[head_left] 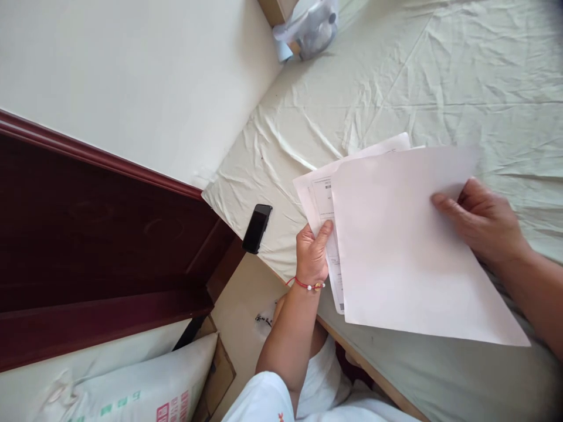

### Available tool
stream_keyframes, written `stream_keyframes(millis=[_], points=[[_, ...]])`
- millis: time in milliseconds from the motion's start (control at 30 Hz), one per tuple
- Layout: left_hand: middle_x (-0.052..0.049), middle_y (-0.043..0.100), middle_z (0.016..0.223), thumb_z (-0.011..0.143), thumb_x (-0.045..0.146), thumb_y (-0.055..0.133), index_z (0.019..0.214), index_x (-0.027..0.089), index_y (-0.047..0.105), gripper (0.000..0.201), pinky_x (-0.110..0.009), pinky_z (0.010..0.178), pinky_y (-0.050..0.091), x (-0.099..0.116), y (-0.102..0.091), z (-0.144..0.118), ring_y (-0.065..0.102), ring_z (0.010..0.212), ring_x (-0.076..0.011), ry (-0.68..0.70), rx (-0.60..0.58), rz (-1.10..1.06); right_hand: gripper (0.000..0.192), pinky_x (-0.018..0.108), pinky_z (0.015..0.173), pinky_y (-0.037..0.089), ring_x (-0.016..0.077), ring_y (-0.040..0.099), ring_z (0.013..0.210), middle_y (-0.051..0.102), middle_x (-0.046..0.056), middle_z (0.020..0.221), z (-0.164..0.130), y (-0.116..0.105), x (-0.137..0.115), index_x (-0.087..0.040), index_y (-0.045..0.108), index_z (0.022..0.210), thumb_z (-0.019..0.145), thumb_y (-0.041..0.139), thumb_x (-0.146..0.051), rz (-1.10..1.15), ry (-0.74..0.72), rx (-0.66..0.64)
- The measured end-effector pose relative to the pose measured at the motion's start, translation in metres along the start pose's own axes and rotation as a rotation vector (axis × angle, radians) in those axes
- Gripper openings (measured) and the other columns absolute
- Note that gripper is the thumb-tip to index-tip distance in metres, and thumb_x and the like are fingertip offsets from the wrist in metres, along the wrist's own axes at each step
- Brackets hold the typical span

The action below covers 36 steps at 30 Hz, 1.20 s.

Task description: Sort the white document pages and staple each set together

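My left hand [313, 253] grips a small stack of printed papers [323, 196] at its left edge, thumb on top. Boxes and small text show on the uppermost printed page. A blank white sheet [409, 246] lies over most of that stack and is pinched at its right side by my right hand [488, 220], thumb on the near face and fingers behind. The sheet covers the rest of the print. Both hands are above the bed, and a red string bracelet [310, 285] with beads circles my left wrist.
A black phone [257, 228] lies on the corner of the pale green bedsheet [396, 88]. At the far wall are a clear plastic bag [314, 32] and a cardboard box [276, 10]. Dark red wood panelling [97, 223] and a white printed sack [141, 381] are on the left.
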<state>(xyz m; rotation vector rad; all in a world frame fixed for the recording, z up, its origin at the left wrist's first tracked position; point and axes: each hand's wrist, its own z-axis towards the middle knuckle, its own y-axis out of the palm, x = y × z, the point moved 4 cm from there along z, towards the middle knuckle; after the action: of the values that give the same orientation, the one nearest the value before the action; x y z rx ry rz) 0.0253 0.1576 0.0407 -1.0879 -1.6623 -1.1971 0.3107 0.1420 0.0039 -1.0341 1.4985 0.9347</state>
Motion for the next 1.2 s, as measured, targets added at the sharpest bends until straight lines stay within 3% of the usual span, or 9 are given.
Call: stream_keyframes(millis=[200,367,500,733,900,967,1033,1100,1200], points=[[-0.011,0.086,0.107,0.062,0.046,0.100,0.100,0.019,0.083,0.049,-0.045,0.109,0.058,-0.003,0.007,-0.002,0.076,0.123,-0.0327,-0.006,0.010,0.001,0.051,0.021,0.048,0.056,0.0170,0.069,0.072,0.076,0.003,0.096,0.000,-0.004,0.001,-0.025,0.074,0.104,0.069,0.095,-0.056,-0.021,0.083,-0.036],[-0.007,0.085,0.110,0.076,0.041,0.087,0.095,0.021,0.082,0.029,-0.040,0.113,0.055,0.004,0.006,0.004,0.071,0.131,-0.0300,0.068,0.034,-0.032,0.043,0.021,0.050,0.058,0.0137,0.067,0.064,0.077,0.002,0.087,-0.002,-0.006,0.007,-0.022,0.082,0.096,0.072,0.095,-0.055,0.013,0.138,-0.039],[-0.007,0.084,0.103,0.075,0.043,0.087,0.091,0.021,0.079,0.028,-0.040,0.111,0.055,0.006,0.001,0.012,0.072,0.127,-0.0299,0.074,-0.006,0.045,0.035,0.019,0.048,0.056,0.0121,0.065,0.062,0.075,0.001,0.081,-0.002,-0.008,0.010,-0.021,0.080,0.087,0.073,0.095,-0.050,0.029,0.129,0.005],[-0.005,0.082,0.106,0.067,0.050,0.098,0.102,0.022,0.072,0.051,-0.036,0.107,0.056,0.010,-0.014,0.021,0.076,0.110,-0.0233,0.176,0.030,0.106,0.031,0.019,0.039,0.047,0.0109,0.057,0.051,0.071,0.001,0.069,-0.003,-0.007,-0.001,-0.020,0.078,0.075,0.067,0.097,-0.043,0.098,0.111,0.114],[-0.004,0.080,0.097,0.060,0.047,0.104,0.150,0.029,0.052,0.106,-0.036,0.096,0.059,0.012,-0.023,0.020,0.079,0.099,-0.0244,0.144,0.096,0.155,0.038,0.023,0.035,0.047,0.0131,0.058,0.046,0.072,0.004,0.067,-0.001,-0.010,0.002,-0.020,0.080,0.071,0.054,0.103,-0.045,0.163,0.193,0.129],[-0.004,0.081,0.100,0.064,0.048,0.102,0.160,0.033,0.041,0.115,-0.034,0.094,0.059,0.013,-0.023,0.017,0.078,0.101,-0.0245,0.171,0.071,0.184,0.039,0.023,0.035,0.048,0.0134,0.059,0.045,0.073,0.004,0.068,-0.001,-0.012,0.003,-0.020,0.081,0.072,0.053,0.104,-0.045,0.170,0.223,0.149],[-0.006,0.081,0.104,0.070,0.049,0.098,0.163,0.036,0.039,0.112,-0.032,0.092,0.058,0.013,-0.025,0.015,0.078,0.103,-0.0243,0.198,0.052,0.208,0.038,0.023,0.035,0.049,0.0140,0.060,0.045,0.075,0.004,0.070,-0.003,-0.013,0.003,-0.021,0.082,0.074,0.053,0.104,-0.044,0.170,0.242,0.169],[-0.006,0.081,0.107,0.075,0.050,0.095,0.160,0.037,0.047,0.098,-0.032,0.092,0.058,0.012,-0.027,0.014,0.077,0.105,-0.0242,0.222,0.044,0.236,0.038,0.023,0.034,0.049,0.0142,0.060,0.044,0.075,0.005,0.070,-0.004,-0.013,0.002,-0.021,0.082,0.074,0.053,0.105,-0.044,0.173,0.253,0.176],[-0.006,0.081,0.109,0.084,0.050,0.086,0.127,0.030,0.076,0.048,-0.031,0.096,0.055,0.010,-0.029,0.013,0.074,0.108,-0.0233,0.284,-0.002,0.331,0.040,0.024,0.032,0.047,0.0150,0.059,0.042,0.074,0.005,0.067,-0.005,-0.013,0.002,-0.020,0.081,0.071,0.051,0.105,-0.046,0.153,0.261,0.172]])
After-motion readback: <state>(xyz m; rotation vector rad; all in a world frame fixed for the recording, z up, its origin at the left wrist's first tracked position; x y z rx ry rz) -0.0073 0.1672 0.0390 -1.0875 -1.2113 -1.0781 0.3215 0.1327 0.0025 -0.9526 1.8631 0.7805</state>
